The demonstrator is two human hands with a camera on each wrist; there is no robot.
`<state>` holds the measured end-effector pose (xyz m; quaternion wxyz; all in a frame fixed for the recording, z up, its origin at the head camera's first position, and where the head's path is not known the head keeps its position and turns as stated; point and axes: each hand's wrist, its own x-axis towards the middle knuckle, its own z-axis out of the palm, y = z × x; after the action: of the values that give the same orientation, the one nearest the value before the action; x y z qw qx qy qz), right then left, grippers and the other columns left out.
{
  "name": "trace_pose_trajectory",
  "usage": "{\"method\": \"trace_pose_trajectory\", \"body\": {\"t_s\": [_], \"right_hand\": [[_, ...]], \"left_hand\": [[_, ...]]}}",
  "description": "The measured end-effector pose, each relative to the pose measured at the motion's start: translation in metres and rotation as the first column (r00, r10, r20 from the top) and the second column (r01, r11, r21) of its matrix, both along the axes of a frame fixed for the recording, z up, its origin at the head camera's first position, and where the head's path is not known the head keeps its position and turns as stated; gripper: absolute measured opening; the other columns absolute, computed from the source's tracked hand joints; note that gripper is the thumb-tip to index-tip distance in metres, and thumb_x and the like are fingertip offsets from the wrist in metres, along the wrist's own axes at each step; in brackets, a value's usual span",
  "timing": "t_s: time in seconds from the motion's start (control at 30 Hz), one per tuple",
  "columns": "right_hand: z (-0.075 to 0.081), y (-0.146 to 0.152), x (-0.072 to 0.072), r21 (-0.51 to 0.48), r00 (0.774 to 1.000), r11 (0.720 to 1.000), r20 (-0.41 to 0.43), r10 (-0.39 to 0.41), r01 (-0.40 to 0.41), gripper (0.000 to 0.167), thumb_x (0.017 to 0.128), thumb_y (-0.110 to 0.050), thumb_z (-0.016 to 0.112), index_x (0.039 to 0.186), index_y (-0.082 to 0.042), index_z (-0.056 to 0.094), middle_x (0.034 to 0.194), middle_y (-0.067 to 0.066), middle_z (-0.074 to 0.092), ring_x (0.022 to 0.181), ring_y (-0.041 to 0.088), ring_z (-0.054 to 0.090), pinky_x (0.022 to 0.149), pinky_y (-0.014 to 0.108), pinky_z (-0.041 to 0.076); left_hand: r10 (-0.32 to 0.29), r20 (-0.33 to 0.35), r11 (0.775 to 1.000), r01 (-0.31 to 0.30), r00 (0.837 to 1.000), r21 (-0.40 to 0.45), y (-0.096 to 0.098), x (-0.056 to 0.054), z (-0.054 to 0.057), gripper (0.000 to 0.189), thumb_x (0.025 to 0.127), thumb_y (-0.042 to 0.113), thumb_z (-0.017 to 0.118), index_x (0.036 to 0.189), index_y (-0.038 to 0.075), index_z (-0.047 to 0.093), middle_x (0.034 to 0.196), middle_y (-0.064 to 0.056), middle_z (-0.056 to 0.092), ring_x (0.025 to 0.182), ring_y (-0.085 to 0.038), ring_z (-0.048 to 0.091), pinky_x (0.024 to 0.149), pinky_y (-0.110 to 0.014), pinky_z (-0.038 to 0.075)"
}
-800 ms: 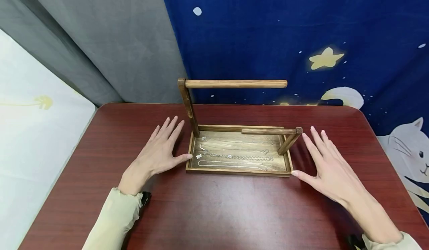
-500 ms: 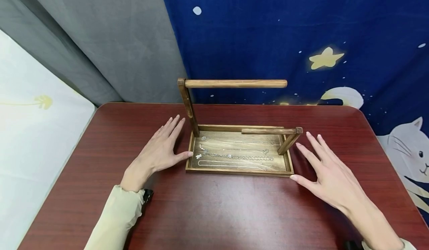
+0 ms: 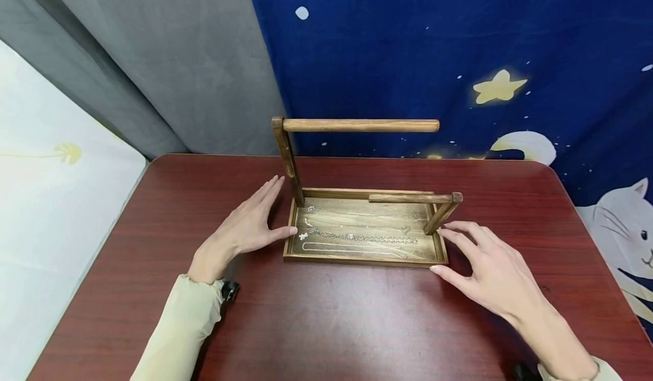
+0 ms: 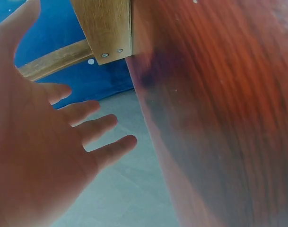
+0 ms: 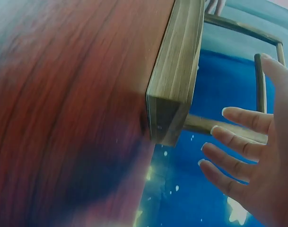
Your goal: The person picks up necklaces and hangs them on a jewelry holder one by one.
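Observation:
A wooden jewelry stand (image 3: 357, 261) sits on the table, with a shallow tray and two side posts, each carrying a bar. Several silver necklaces lie lengthwise in the tray, among them a chain necklace (image 3: 352, 237). My left hand (image 3: 237, 228) is spread at the tray's left end, its thumb at the left rim. At the right end is my right hand (image 3: 492, 270), fingers slightly bent near the short post (image 3: 442, 216) and thumb by the front corner. In the right wrist view the fingers (image 5: 233, 163) are spread and hold nothing. Whether either thumb touches the wood is unclear.
The stand rests on a dark red wooden table (image 3: 331, 324), toward its far side. Behind the far edge hang a grey curtain (image 3: 168, 58) and a blue curtain (image 3: 367, 46) with stars. A white cloth (image 3: 56, 211) lies beyond the left edge.
My right hand has shifted left toward the tray, its fingers drawing down and bending beside the short post. The left hand has edged slightly right. The stand and necklaces stay put.

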<state>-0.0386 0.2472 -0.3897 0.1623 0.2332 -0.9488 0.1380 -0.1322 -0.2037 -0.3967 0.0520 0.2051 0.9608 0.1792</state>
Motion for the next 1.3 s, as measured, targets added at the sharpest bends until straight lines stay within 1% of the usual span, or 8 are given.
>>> {"method": "trace_pose_trajectory", "body": {"t_s": [0.17, 0.3, 0.43, 0.67, 0.87, 0.97, 1.1, 1.3], "right_hand": [[-0.001, -0.009, -0.003, -0.031, 0.999, 0.999, -0.003, 0.043, -0.043, 0.064, 0.075, -0.055, 0.078, 0.128, -0.021, 0.066, 0.128, -0.005, 0.059, 0.109, 0.018, 0.058, 0.072, 0.044, 0.053], [0.001, -0.016, -0.004, -0.084, 0.995, 0.994, 0.064, 0.081, -0.075, 0.059, 0.078, -0.048, 0.080, 0.131, -0.027, 0.064, 0.128, -0.008, 0.058, 0.114, 0.013, 0.057, 0.075, 0.043, 0.054], [0.002, -0.022, -0.005, -0.135, 0.986, 0.987, 0.137, 0.100, -0.081, 0.056, 0.081, -0.043, 0.081, 0.132, -0.029, 0.062, 0.130, -0.012, 0.057, 0.117, 0.010, 0.057, 0.083, 0.042, 0.052], [-0.002, -0.030, -0.013, -0.171, 0.976, 0.980, 0.175, 0.128, -0.098, 0.053, 0.083, -0.042, 0.080, 0.131, -0.027, 0.063, 0.128, -0.013, 0.058, 0.116, 0.010, 0.059, 0.089, 0.039, 0.050], [-0.006, -0.036, -0.019, -0.199, 0.959, 0.971, 0.220, 0.177, -0.134, 0.048, 0.087, -0.036, 0.078, 0.130, -0.024, 0.064, 0.128, -0.011, 0.059, 0.115, 0.011, 0.059, 0.090, 0.040, 0.050], [-0.007, -0.039, -0.022, -0.216, 0.952, 0.965, 0.233, 0.201, -0.151, 0.045, 0.088, -0.030, 0.077, 0.130, -0.022, 0.064, 0.127, -0.008, 0.061, 0.115, 0.013, 0.061, 0.090, 0.042, 0.051], [-0.009, -0.042, -0.026, -0.223, 0.949, 0.962, 0.234, 0.211, -0.159, 0.041, 0.088, -0.025, 0.077, 0.127, -0.019, 0.066, 0.124, -0.006, 0.064, 0.112, 0.014, 0.063, 0.089, 0.041, 0.052], [-0.013, -0.046, -0.031, -0.238, 0.941, 0.955, 0.243, 0.235, -0.177, 0.035, 0.087, -0.021, 0.078, 0.121, -0.018, 0.069, 0.115, -0.006, 0.068, 0.102, 0.013, 0.066, 0.085, 0.038, 0.053]], "left_hand": [[-0.003, 0.032, 0.999, 0.002, 0.999, 0.047, 0.002, -0.004, 0.000, 0.114, 0.079, 0.058, 0.077, 0.161, 0.016, 0.009, 0.165, -0.005, 0.014, 0.149, -0.022, 0.021, 0.115, -0.045, 0.029], [0.004, 0.054, 0.996, -0.008, 0.999, 0.085, 0.002, -0.003, 0.001, 0.110, 0.081, 0.054, 0.077, 0.161, 0.017, 0.010, 0.165, -0.003, 0.017, 0.148, -0.020, 0.023, 0.115, -0.044, 0.029], [-0.008, 0.078, 0.992, -0.003, 0.997, 0.129, 0.002, -0.006, 0.000, 0.107, 0.084, 0.052, 0.075, 0.161, 0.020, 0.009, 0.164, 0.000, 0.017, 0.148, -0.019, 0.023, 0.116, -0.043, 0.027], [-0.036, 0.121, 0.984, 0.014, 0.992, 0.179, 0.004, -0.013, 0.000, 0.109, 0.084, 0.053, 0.075, 0.161, 0.015, 0.008, 0.164, -0.003, 0.017, 0.148, -0.022, 0.023, 0.117, -0.044, 0.025], [-0.042, 0.148, 0.981, 0.013, 0.988, 0.194, 0.006, -0.020, -0.001, 0.102, 0.084, 0.056, 0.073, 0.158, 0.008, 0.022, 0.160, -0.009, 0.031, 0.144, -0.025, 0.033, 0.114, -0.044, 0.031], [-0.046, 0.174, 0.975, 0.006, 0.984, 0.223, 0.007, -0.022, -0.002, 0.096, 0.084, 0.053, 0.075, 0.156, 0.008, 0.029, 0.155, -0.010, 0.039, 0.141, -0.025, 0.038, 0.112, -0.043, 0.034], [-0.041, 0.217, 0.961, -0.020, 0.975, 0.275, 0.007, -0.024, -0.003, 0.091, 0.084, 0.048, 0.077, 0.155, 0.011, 0.033, 0.152, -0.008, 0.044, 0.138, -0.022, 0.043, 0.111, -0.041, 0.036], [-0.057, 0.248, 0.952, -0.022, 0.967, 0.306, 0.007, -0.027, -0.005, 0.087, 0.085, 0.046, 0.077, 0.153, 0.009, 0.037, 0.147, -0.011, 0.049, 0.133, -0.025, 0.049, 0.108, -0.042, 0.040]]}}
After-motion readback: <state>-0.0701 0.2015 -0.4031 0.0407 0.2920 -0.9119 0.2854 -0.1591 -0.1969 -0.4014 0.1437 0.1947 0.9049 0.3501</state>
